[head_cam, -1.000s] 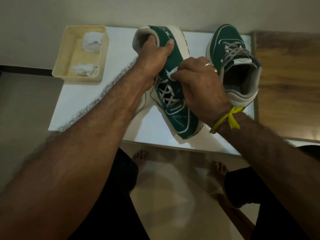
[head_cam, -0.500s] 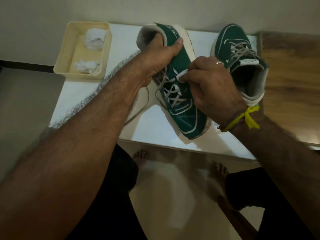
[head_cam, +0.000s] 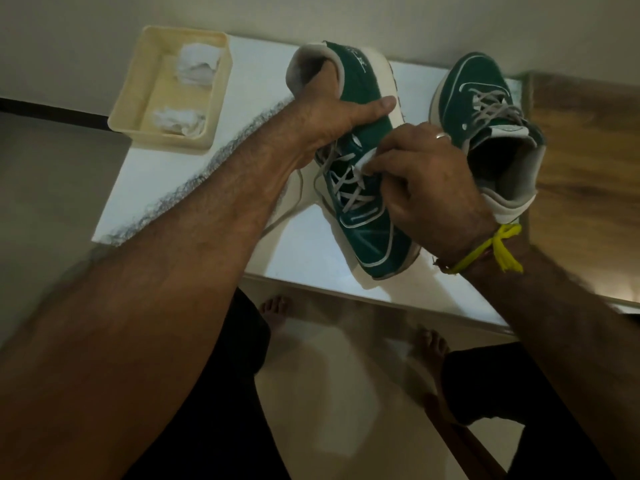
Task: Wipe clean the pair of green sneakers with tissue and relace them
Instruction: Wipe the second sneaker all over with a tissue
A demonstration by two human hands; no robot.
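A green sneaker [head_cam: 372,233] with grey laces lies tilted on its side on the white table [head_cam: 194,174], toe toward me. My left hand [head_cam: 332,119] grips its heel, fingers inside the collar and thumb across the green side. My right hand [head_cam: 429,178] pinches a small white tissue [head_cam: 367,162] against the lace area of that shoe. The second green sneaker [head_cam: 485,109] stands upright to the right, laced, its opening toward me, partly hidden behind my right hand.
A cream plastic tray [head_cam: 138,109] at the table's back left holds two crumpled tissues [head_cam: 197,62]. A wooden surface [head_cam: 588,161] adjoins the table on the right. A wall runs behind. My bare feet [head_cam: 273,306] show on the floor below the table's front edge.
The right hand with the tissue has slid slightly down the shoe toward the laces. The left hand keeps its grip on the heel. The view has shifted a little.
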